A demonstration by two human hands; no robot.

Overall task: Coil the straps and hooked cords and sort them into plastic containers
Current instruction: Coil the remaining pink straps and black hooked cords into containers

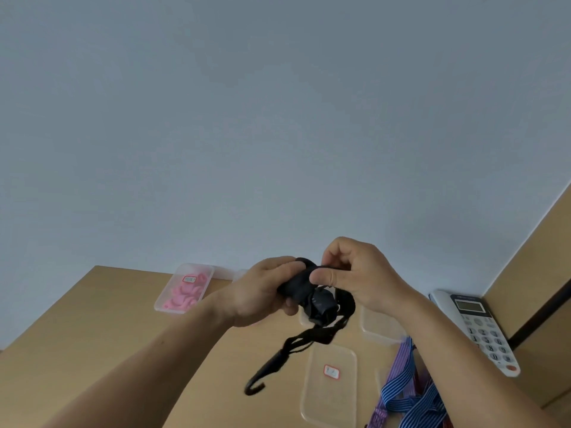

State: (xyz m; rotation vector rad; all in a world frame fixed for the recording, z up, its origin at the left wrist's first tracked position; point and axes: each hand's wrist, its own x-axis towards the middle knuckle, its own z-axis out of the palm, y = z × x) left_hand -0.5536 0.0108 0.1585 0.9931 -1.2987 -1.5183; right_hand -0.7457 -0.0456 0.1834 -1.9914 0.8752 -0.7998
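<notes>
Head view: left hand (262,291) and right hand (361,273) hold a part-coiled black hooked cord (309,291); below-right of the grip, striped cords (411,393) lie uncoiled.

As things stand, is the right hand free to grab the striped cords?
Probably not yet: the right hand pinches the black cord that the left hand also holds. The striped cords lie uncovered near its forearm, so nothing else blocks it.

We see the left forearm (154,359) and right forearm (457,344) uncovered along their whole visible length; the left hand (259,291) and right hand (361,273) are bare, with short nails.
</notes>
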